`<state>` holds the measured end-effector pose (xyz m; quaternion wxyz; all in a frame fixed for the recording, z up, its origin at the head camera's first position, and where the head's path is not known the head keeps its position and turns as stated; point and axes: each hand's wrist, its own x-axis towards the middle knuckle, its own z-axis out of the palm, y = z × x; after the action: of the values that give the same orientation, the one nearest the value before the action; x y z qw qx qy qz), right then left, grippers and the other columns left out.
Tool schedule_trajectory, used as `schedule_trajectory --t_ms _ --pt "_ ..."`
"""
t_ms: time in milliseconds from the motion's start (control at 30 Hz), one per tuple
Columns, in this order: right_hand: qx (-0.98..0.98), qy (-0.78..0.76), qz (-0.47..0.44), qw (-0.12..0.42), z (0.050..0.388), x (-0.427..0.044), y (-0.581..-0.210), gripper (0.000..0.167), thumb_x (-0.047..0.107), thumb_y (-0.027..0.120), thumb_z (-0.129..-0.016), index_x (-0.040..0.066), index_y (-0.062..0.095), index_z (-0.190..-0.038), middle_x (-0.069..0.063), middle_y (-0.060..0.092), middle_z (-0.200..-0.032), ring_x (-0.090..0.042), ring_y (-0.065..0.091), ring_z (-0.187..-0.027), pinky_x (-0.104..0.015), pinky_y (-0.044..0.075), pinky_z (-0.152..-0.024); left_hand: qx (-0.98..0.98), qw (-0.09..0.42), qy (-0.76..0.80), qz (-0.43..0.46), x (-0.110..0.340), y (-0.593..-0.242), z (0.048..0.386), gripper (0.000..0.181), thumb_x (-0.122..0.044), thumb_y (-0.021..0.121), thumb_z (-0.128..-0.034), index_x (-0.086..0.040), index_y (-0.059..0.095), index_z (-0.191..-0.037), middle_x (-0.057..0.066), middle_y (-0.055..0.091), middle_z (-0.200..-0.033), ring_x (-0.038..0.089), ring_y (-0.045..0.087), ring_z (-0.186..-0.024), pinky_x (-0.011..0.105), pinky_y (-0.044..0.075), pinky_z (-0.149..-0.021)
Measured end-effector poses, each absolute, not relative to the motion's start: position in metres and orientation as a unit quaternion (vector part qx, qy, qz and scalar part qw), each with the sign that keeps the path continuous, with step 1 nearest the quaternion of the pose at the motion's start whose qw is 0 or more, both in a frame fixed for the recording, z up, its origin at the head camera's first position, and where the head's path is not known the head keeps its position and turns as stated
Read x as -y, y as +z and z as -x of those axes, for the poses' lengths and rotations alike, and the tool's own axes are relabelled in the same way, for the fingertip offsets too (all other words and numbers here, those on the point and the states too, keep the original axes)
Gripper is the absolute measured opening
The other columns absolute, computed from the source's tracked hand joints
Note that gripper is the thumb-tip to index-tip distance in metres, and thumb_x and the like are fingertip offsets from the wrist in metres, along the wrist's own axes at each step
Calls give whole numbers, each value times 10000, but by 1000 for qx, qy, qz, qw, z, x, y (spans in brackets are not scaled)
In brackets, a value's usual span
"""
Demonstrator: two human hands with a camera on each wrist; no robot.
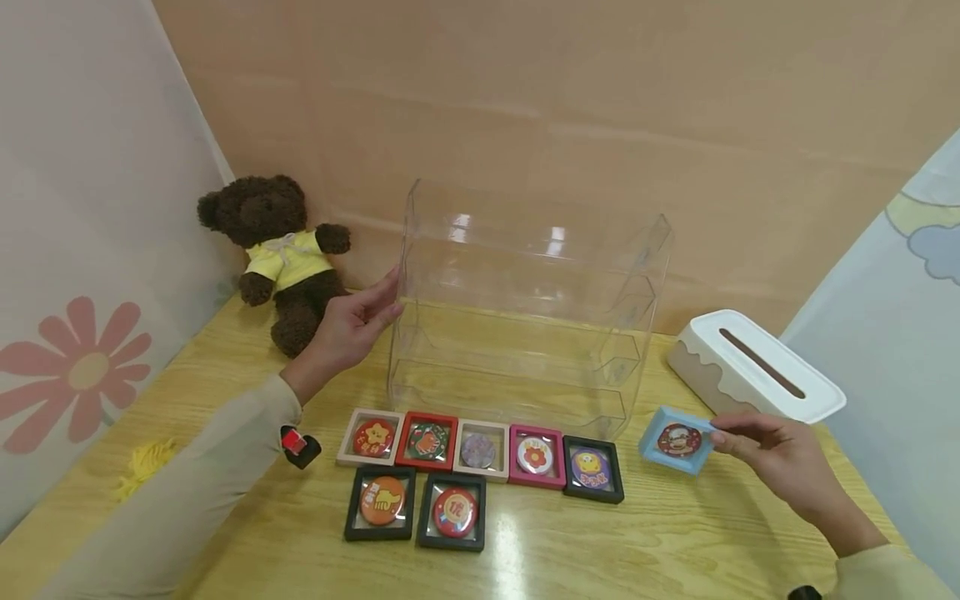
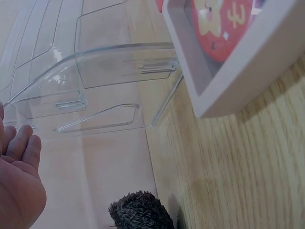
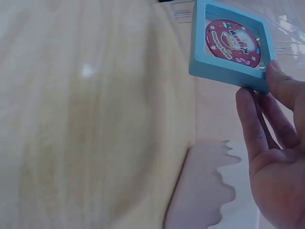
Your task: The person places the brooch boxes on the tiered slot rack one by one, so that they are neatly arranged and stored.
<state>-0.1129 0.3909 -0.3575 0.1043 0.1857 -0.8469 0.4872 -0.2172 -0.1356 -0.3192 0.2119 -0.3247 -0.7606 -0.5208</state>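
A clear tiered rack [image 1: 517,333] stands on the wooden table. My left hand [image 1: 348,329] holds the rack's left side panel, thumb in front and fingers behind; in the left wrist view, the hand [image 2: 19,176] shows at the left edge beside the clear plastic. Between thumb and fingers, my right hand [image 1: 787,467] pinches a light blue frame [image 1: 677,440] by its right edge, to the right of the rack. The right wrist view shows a red round badge [image 3: 233,44] inside that frame. Framed badges lie in front of the rack, among them a black one [image 1: 592,468].
A brown teddy bear [image 1: 288,258] in a yellow top sits at the back left. A white-topped tissue box [image 1: 757,367] is at the right. Two black frames, one with an orange badge [image 1: 382,502], lie nearer the front. Yellow yarn [image 1: 146,467] lies at the left.
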Motion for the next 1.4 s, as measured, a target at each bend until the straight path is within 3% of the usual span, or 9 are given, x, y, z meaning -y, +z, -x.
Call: schedule_trajectory --t_ms 267,633,667,1167,1400 --pt "753 606 -208 150 130 -380 -328 196 -280 604 -763 -158 680 -896 -48 707 -965 -103 677 -822 -187 538 -692 761 219 -517 324 135 -317 216 448 117 548 -911 104 442 -1346 227 468 -1322 341 541 -1132 180 480 -846" --pt "640 723 -216 146 154 -350 -288 169 -288 510 -819 -254 611 -951 -178 697 -924 -248 697 -805 -350 544 -694 775 224 -506 305 137 -315 213 422 93 555 -919 115 453 -1328 233 476 -1303 340 539 -1128 148 467 -842" --pt "640 722 -216 152 156 -347 -285 165 -283 520 -817 -253 613 -950 -177 698 -915 -251 700 -749 -346 546 -688 774 224 -509 305 137 -315 212 422 91 553 -920 115 452 -1329 232 472 -1307 336 535 -1133 150 466 -846" --pt "597 736 -258 186 188 -305 -245 180 -295 552 -784 -301 570 -963 -241 683 -862 -281 692 -732 -363 557 -705 781 223 -503 296 135 -316 210 412 94 563 -914 122 467 -1314 243 500 -1273 344 554 -1113 147 472 -832" --pt "591 741 -264 180 201 -281 -232 189 -261 597 -780 -259 609 -969 -225 687 -849 -265 690 -736 -367 545 -731 777 231 -504 300 141 -335 226 437 76 580 -911 70 477 -1336 207 518 -1272 314 569 -1102 147 478 -823"
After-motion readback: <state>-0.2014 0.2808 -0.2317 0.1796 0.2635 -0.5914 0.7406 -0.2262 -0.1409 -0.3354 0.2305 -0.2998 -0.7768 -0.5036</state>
